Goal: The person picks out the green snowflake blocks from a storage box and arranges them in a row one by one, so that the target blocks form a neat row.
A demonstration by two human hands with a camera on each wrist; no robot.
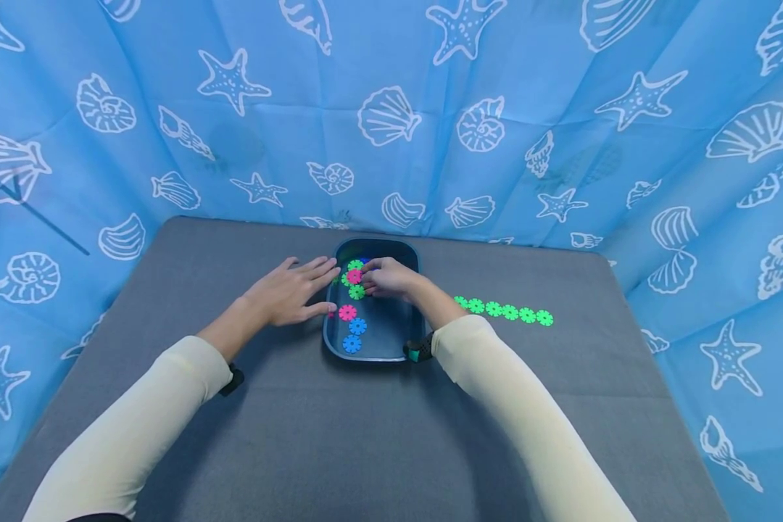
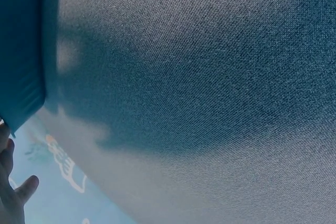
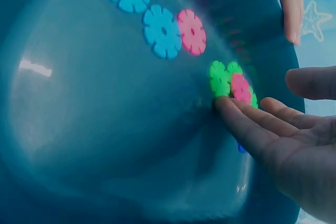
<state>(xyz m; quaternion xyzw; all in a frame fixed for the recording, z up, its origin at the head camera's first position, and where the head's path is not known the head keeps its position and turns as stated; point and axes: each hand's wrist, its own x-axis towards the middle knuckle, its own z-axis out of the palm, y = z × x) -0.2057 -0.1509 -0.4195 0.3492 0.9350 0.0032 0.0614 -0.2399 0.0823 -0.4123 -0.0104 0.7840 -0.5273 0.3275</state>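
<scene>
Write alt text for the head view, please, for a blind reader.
A person's right hand reaches to coloured discs in a blue tray, the left hand at its rim. Green discs lie in a row to the right.

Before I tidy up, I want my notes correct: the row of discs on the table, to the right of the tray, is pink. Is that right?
The colour is wrong: the row of discs is green, not pink, as the head view shows. It does lie on the table, to the right of the tray.
</scene>
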